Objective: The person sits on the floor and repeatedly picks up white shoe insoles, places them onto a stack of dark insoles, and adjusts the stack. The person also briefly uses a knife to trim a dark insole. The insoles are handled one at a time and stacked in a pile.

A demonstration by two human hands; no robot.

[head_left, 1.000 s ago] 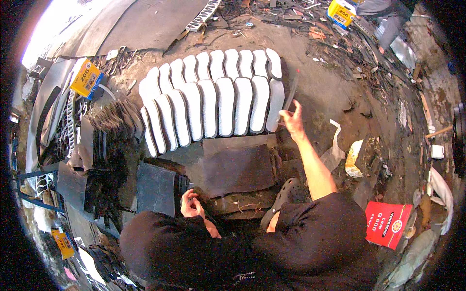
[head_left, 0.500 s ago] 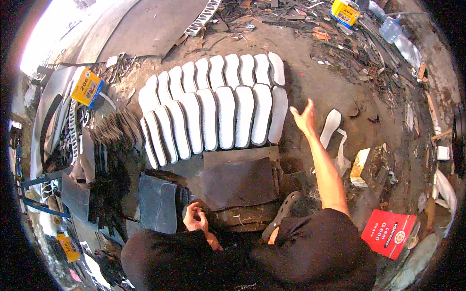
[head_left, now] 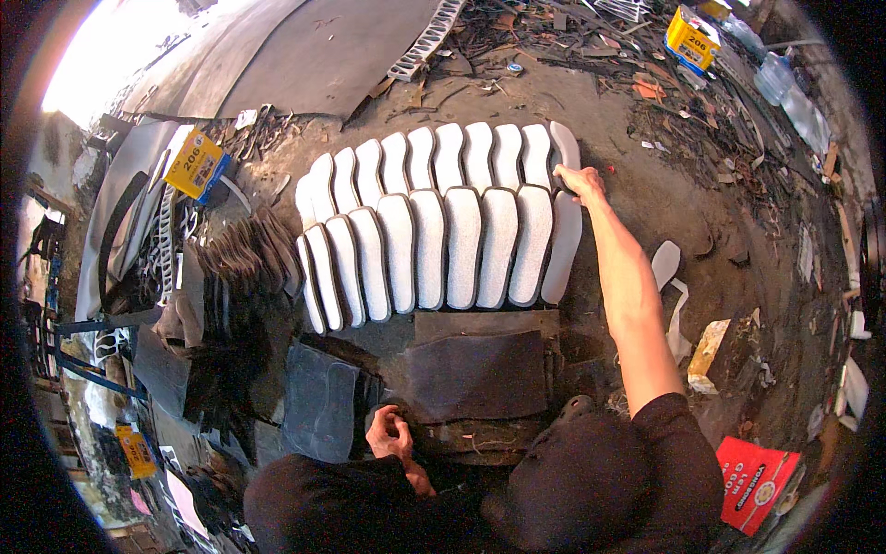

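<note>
Two rows of white, dark-edged insoles point(head_left: 463, 249) stand overlapping on the ground in front of me. My right hand point(head_left: 581, 185) has its fingers closed at the near end of the rightmost insole point(head_left: 566, 146) in the far row, just above the near row's rightmost insole point(head_left: 563, 249). Close to my body, my left hand point(head_left: 389, 434) is loosely curled, thumb toward the fingers, and I see nothing in it. It is nearest to a stack of dark sheets point(head_left: 318, 397) on its left and a dark flat pad point(head_left: 477, 374) ahead.
A single white insole point(head_left: 665, 264) lies right of my forearm, beside a pale strip point(head_left: 678, 314). Stacked dark sole pieces point(head_left: 245, 254) and a yellow-blue box point(head_left: 196, 164) are at left. A red can point(head_left: 755, 485) stands near right. Scraps point(head_left: 637, 88) litter the far ground.
My right hand has moved from beside the rows, fingers spread, to the far row's rightmost insole and closed there. The view has shifted slightly; my left hand remains curled near my body.
</note>
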